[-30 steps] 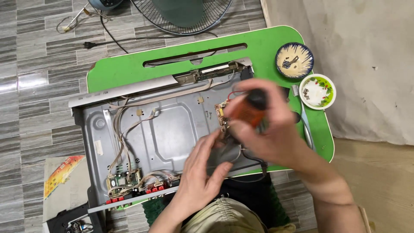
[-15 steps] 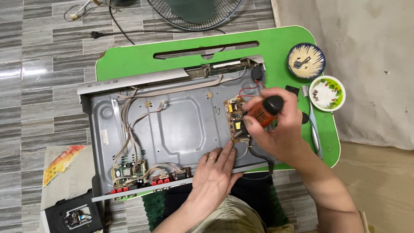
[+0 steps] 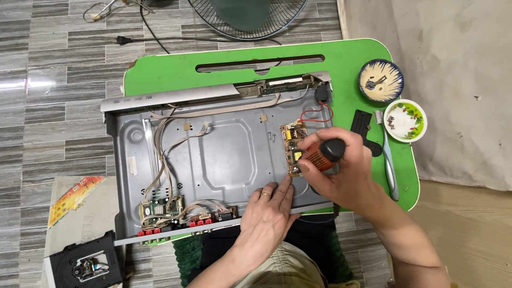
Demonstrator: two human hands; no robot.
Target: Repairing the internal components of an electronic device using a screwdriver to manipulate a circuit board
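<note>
**Right hand lowers the screwdriver to the small board**

Since a moment ago the right hand (image 3: 349,170) has dropped from above the chassis and settled at its right end, while the left hand (image 3: 266,213) has slid down to the front edge. Clenched in the right fist is a screwdriver with an orange ribbed handle and black cap (image 3: 321,154), lying nearly level, its tip end against the small tan circuit board (image 3: 294,144). That board sits in the right end of the open grey sheet-metal chassis (image 3: 224,154), which rests on the green plastic counter (image 3: 176,74).

The left hand lies flat and loose, palm down, fingers spread on the chassis floor just beside the board, grasping nothing. A ring shows on one finger.

On the tiled floor at the lower left lies a flat rectangular printed sheet with an orange and yellow corner (image 3: 74,202), beside a black disc drive unit (image 3: 88,264).
</note>
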